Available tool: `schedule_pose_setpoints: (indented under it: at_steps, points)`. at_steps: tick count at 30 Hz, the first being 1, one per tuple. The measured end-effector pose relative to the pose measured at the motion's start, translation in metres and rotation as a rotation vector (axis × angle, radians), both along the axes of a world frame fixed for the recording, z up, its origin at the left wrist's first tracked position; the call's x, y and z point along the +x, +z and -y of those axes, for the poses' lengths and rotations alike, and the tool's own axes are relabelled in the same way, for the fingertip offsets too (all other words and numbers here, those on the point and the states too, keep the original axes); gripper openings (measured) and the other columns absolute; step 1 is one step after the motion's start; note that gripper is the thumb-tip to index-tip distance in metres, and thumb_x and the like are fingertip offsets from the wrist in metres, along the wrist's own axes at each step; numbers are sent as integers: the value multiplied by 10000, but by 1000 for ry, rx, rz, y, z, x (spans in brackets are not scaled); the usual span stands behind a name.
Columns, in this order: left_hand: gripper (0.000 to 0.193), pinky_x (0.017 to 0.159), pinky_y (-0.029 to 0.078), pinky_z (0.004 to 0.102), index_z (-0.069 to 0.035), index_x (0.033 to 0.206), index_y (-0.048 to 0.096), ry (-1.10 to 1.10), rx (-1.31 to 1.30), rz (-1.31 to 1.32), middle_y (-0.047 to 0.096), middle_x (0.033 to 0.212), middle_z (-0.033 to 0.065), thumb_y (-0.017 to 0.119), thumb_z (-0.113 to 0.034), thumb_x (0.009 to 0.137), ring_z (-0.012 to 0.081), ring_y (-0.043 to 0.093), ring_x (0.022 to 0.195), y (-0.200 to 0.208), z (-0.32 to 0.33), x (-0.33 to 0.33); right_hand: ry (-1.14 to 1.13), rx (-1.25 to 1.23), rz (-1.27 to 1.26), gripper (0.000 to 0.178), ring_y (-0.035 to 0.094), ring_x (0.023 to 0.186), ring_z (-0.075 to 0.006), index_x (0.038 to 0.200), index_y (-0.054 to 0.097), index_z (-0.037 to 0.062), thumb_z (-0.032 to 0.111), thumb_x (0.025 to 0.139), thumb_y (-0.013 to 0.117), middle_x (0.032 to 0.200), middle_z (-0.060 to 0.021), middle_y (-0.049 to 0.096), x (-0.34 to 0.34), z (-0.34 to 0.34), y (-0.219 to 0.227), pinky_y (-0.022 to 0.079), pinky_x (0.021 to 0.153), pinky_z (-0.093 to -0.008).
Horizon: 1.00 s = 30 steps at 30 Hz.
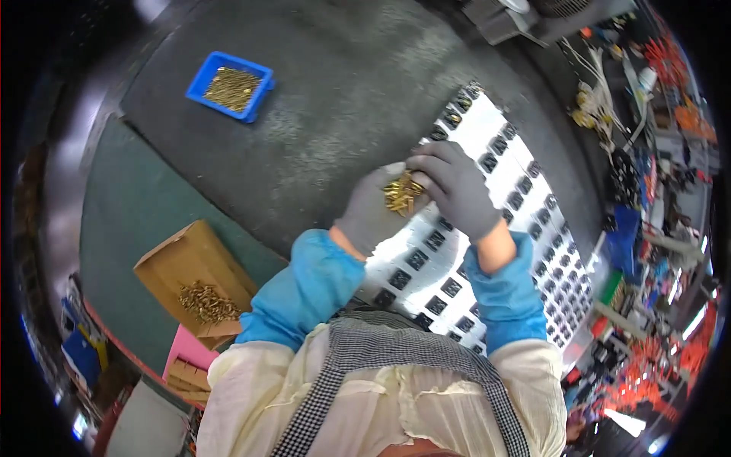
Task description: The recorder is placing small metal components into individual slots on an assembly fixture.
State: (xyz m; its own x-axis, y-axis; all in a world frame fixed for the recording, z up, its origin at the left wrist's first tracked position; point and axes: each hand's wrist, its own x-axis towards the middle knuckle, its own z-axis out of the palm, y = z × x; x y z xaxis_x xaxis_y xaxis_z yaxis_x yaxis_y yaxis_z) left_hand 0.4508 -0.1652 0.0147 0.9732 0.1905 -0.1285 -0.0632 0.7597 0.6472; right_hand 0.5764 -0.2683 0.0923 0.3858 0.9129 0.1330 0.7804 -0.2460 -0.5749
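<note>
Both hands wear grey gloves and meet near the left edge of a white panel. The left hand is cupped; its grip bears a heap of small brass pieces, lying loose in the palm. The right hand bends over the heap from the other side, fingers curled at its edge; whether its grip is pinching any piece cannot be told (the fingertips are partly hidden).

The panel carries rows of black square parts and lies aslant on a dark surface, partly beneath the hands and right forearm. On the same surface, well apart at upper left, stands a blue bin containing brass-coloured pieces. An uncovered cardboard box, near the left sleeve, contains further small metal pieces, gathered at its near end.
</note>
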Motion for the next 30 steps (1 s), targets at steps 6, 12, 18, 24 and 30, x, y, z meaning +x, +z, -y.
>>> schedule_pose_setpoints:
  at_steps: [6, 12, 18, 24, 30]
  points:
    - [246, 881, 564, 269, 24, 1221, 540, -13, 853, 2, 631, 1146, 99, 555, -66, 992, 167, 656, 1052, 14, -1, -3, -31, -117, 61, 217, 591, 1042, -286, 1027, 669, 104, 124, 811, 685, 1099, -48, 627, -2, 11, 1, 497, 839, -420]
    - [333, 881, 559, 264, 19, 1300, 519, -7, 672, -73, 640, 1147, 77, 578, -89, 990, 143, 648, 1058, 13, 4, -3, -66, -110, 156, 210, 593, 1039, -283, 1013, 671, 96, 128, 806, 694, 1090, -53, 630, -9, 11, -4, 496, 831, -408]
    - [333, 878, 554, 266, 1, 1308, 527, 20, 696, -26, 627, 1143, 86, 558, -135, 1005, 161, 629, 1093, 20, 5, 2, -185, 86, -183, 133, 633, 972, -302, 963, 673, 66, 123, 843, 687, 1027, -91, 663, -2, 20, -2, 525, 834, -401]
    - [282, 728, 527, 198, -22, 1189, 578, -119, -540, -320, 604, 1027, 39, 484, -247, 1047, 109, 608, 922, 11, 4, 0, -98, -35, -175, 173, 638, 950, -309, 981, 644, 68, 125, 824, 689, 1041, -89, 663, -2, 27, 7, 529, 805, -395]
    - [289, 669, 496, 154, -31, 1202, 600, -123, -467, -356, 600, 1015, 21, 479, -236, 1037, 61, 594, 874, 12, 2, -6, -99, -175, 270, 248, 646, 904, -289, 1054, 568, 79, 99, 814, 629, 978, -82, 630, -17, 21, 4, 530, 715, -400]
